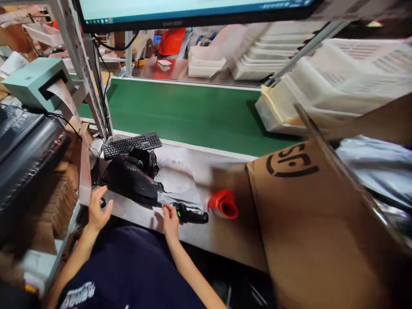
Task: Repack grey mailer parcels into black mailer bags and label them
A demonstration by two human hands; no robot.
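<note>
My left hand is raised at the table's left front edge, fingers apart and holding nothing, beside a dark computer mouse. Close to the front edge, my right hand has its fingers bent together near the end of a black plastic bag. What they pinch, if anything, is too small to make out. Just right of those fingers lies a black handheld scanner with a green light. Behind it is a clear and white plastic packet. A red rolled item sits farther right.
A keyboard lies behind the black bag, below a monitor. A green conveyor belt runs behind the table. White baskets and a large cardboard box stand right. A label printer trails paper at left.
</note>
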